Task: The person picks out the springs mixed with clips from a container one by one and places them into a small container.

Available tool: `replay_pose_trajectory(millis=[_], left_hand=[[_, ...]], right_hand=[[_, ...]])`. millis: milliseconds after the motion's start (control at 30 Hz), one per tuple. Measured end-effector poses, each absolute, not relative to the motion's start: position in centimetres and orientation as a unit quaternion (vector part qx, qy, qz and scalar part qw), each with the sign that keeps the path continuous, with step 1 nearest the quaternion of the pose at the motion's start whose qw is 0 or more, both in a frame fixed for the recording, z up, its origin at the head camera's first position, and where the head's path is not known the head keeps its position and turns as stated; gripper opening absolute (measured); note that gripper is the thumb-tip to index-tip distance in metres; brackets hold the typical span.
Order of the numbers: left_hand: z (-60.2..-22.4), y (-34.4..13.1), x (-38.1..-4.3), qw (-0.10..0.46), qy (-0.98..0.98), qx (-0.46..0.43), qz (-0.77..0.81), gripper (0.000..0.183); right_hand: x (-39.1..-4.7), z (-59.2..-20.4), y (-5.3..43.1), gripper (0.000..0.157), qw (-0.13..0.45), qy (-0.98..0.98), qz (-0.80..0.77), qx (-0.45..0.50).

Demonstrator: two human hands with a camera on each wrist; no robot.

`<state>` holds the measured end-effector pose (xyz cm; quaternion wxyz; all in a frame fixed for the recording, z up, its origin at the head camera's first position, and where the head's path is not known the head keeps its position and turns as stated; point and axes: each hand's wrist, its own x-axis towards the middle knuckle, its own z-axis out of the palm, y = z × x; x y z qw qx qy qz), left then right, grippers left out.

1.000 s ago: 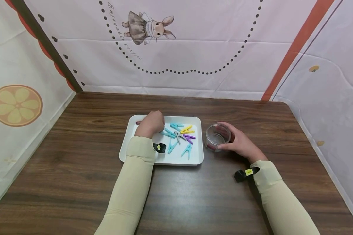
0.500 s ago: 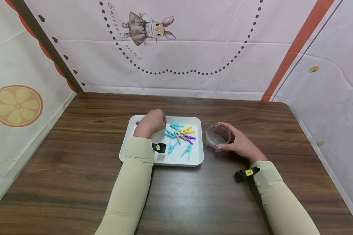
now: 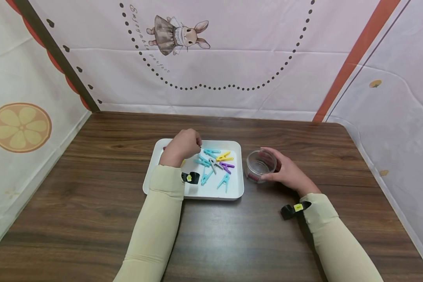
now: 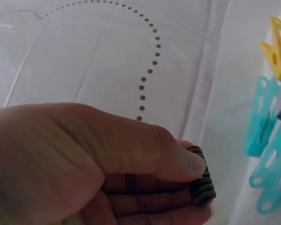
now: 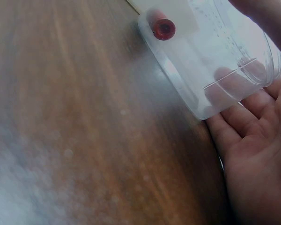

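Note:
Over the far part of the white tray (image 3: 194,191), my left hand (image 3: 183,145) pinches a small, dark brown ribbed cylinder (image 4: 202,180) between thumb and fingers. A hole shows in the cylinder's near end. My right hand (image 3: 289,171) grips a clear round plastic jar (image 3: 259,161) from its right side, beside the tray. The jar stands open on the table. Inside it, low against the wall, lies a red cylinder (image 5: 164,29) with a hollow end. Another dark red piece (image 3: 164,148) shows at the tray's far left, mostly hidden by my left hand.
Several clothespins lie in the tray's right half: turquoise ones (image 3: 225,181), a yellow one (image 3: 225,156), a purple one (image 3: 227,167) and a grey one (image 3: 213,165). The brown wooden table (image 3: 211,239) meets patterned white cloth (image 3: 232,66) at its back and sides.
My left hand has shifted slightly away from me and to the right, rising a little over the tray. My right hand and the jar have stayed in place.

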<state>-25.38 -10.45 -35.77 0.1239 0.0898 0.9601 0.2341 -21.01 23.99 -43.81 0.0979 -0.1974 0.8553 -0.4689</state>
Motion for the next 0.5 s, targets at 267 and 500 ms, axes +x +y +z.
replay_pose_trajectory(millis=[267, 500], left_hand=[[-35.2, -10.2, -25.0, 0.115, 0.956, 0.106, 0.249, 0.012], [-34.6, -10.2, -24.5, 0.109, 0.953, 0.126, 0.253, 0.016]], right_hand=[[-21.1, -44.0, 24.0, 0.086, 0.095, 0.852, -0.475, -0.201], [-21.0, -43.8, 23.9, 0.086, 0.092, 0.849, -0.479, -0.202]])
